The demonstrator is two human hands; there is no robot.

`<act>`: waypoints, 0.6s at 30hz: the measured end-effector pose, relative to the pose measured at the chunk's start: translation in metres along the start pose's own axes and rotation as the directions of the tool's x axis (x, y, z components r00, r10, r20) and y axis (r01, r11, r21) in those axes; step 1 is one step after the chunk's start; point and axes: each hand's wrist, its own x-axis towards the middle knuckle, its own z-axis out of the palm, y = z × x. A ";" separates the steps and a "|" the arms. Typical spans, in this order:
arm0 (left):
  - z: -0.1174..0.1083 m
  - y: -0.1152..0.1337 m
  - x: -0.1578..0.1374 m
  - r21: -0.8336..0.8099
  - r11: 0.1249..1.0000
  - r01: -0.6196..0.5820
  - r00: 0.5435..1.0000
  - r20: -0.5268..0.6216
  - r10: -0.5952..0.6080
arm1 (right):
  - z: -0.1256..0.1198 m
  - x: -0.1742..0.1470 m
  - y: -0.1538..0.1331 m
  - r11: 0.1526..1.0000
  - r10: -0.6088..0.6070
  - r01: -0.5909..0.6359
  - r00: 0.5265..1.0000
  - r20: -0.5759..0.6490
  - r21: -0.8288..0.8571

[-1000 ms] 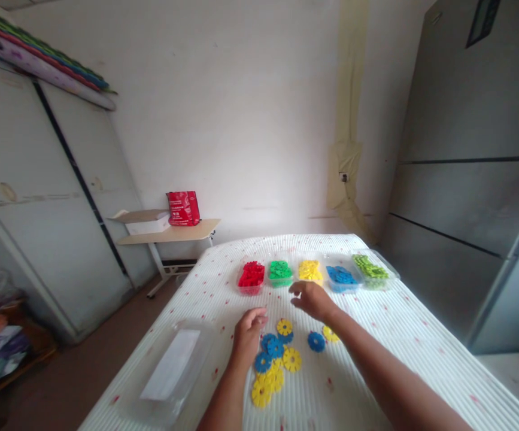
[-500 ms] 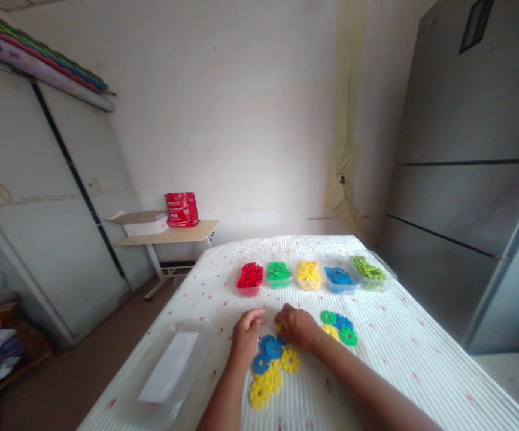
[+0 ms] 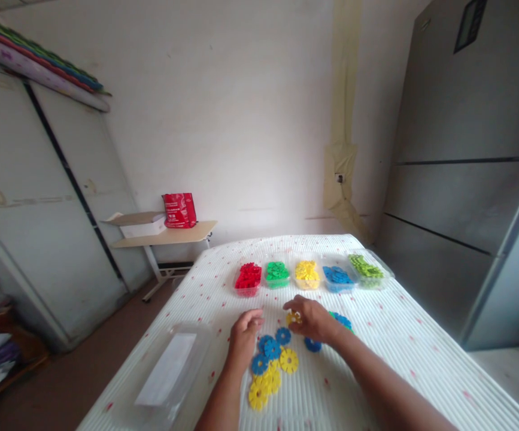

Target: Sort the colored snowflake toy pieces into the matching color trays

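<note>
The right hand pinches a yellow disc between thumb and fingers, near the loose blue discs on the tabletop. Beside these, the left hand is loosely curled, gripping nothing visible.

Bare left hand, bare right hand, tapered fingers, slim wrists widening into smooth, uncovered forearms, nails and finer skin detail too small to tell
</note>
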 end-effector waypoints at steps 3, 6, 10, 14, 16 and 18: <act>0.000 0.000 0.000 -0.001 1.000 0.000 1.000 -0.007 0.000 | -0.018 -0.013 0.017 0.998 0.060 -0.060 0.998 -0.010 -0.013; 0.001 0.003 0.000 0.007 1.000 0.000 1.000 -0.018 0.000 | -0.030 -0.031 0.032 0.992 0.116 -0.115 0.993 0.030 -0.051; 0.002 0.008 -0.001 0.016 1.000 -0.003 1.000 -0.024 0.003 | -0.027 -0.049 0.039 0.993 0.083 -0.075 0.992 0.099 -0.087; 0.003 0.010 -0.002 0.023 1.000 -0.004 1.000 -0.027 0.004 | -0.013 -0.053 0.035 0.984 0.063 -0.039 0.989 0.133 -0.173; 0.003 0.010 -0.002 0.025 1.000 -0.002 1.000 -0.030 0.003 | -0.009 -0.052 0.034 0.981 0.070 -0.043 0.988 0.141 -0.189; 0.003 0.010 -0.002 0.025 1.000 0.002 0.999 -0.032 -0.001 | -0.007 -0.050 0.035 0.982 0.073 -0.046 0.987 0.144 -0.182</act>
